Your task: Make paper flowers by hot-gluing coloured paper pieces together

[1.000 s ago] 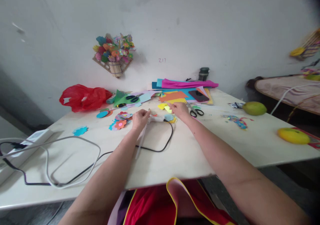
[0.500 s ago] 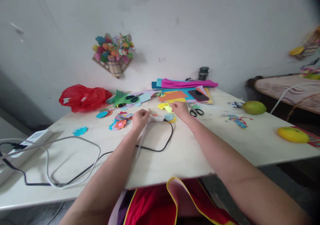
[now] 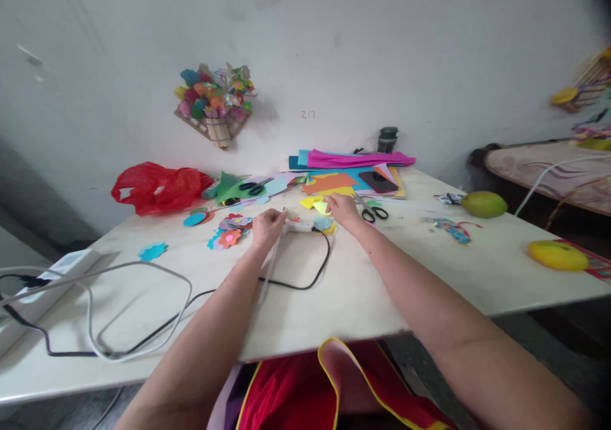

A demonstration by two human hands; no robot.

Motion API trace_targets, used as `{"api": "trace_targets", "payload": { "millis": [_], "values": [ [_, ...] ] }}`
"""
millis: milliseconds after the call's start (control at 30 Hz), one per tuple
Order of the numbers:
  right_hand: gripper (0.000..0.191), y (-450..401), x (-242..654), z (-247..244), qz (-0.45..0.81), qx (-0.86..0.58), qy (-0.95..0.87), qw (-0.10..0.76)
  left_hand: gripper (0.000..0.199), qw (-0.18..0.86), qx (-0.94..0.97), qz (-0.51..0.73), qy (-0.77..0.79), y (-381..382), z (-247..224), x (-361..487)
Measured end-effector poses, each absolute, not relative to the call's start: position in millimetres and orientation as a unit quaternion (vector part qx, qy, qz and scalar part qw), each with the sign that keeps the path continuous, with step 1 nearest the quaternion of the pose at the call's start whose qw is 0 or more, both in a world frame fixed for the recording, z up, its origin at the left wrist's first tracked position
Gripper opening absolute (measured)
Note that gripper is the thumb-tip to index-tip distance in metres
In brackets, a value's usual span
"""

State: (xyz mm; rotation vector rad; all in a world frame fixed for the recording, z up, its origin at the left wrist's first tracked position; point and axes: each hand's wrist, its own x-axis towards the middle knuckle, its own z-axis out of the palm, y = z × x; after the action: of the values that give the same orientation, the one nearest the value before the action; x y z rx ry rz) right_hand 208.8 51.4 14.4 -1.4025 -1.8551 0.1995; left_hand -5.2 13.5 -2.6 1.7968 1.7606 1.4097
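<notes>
My left hand (image 3: 267, 228) is closed in a pinch on something small and thin that I cannot make out. Beside it lies a white glue gun (image 3: 298, 226) with a black cord, and a clear glue stick (image 3: 270, 274) slants down toward the table's front. The fingers of my right hand (image 3: 342, 211) are pressed together at a pale yellow paper piece (image 3: 322, 208), next to a brighter yellow piece (image 3: 310, 201). Right of that hand are black-handled scissors (image 3: 375, 214). Paper flowers (image 3: 230, 237) lie left of my left hand.
At the back are a red plastic bag (image 3: 160, 187), coloured sheets (image 3: 334, 182), a phone (image 3: 378, 182) and more scissors (image 3: 251, 188). A power strip (image 3: 57, 274) and looping cables occupy the left. Two mangoes, one green (image 3: 484, 204), one yellow (image 3: 557, 255), sit at the right.
</notes>
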Motion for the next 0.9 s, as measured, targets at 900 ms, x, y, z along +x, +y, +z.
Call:
{"api": "trace_targets", "payload": {
  "millis": [900],
  "values": [
    [0.008, 63.6, 207.7, -0.9, 0.129, -0.501, -0.711, 0.476, 0.029, 0.136, 0.613, 0.477, 0.615, 9.3, 1.7, -2.5]
  ]
}}
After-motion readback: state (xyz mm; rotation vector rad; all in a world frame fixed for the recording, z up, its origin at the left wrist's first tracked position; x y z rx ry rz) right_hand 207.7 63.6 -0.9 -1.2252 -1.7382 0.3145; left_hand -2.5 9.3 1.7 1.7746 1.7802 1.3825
